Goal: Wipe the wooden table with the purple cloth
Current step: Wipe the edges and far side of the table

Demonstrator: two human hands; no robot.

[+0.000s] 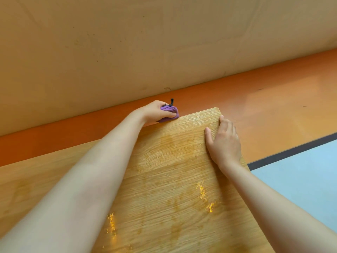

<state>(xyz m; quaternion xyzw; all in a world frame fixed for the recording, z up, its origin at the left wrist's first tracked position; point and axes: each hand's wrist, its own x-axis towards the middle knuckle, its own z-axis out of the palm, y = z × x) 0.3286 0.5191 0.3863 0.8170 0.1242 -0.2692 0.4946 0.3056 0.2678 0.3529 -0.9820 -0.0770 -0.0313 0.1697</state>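
The wooden table (173, 161) fills the lower middle of the head view, its top marked with wet smears and two bright glints. At its far edge my left hand (155, 112) grips the bunched purple cloth (170, 113), which has a small black loop sticking up. The cloth presses on the table's far rim. My right hand (223, 141) lies flat, palm down, on the table's far right corner, fingers spread and holding nothing.
A tan wall (127, 42) rises just behind the table, with an orange skirting band (73, 128) along its foot. Orange floor (273, 99) lies to the right, and a pale blue surface with a dark border (300, 176) sits at lower right.
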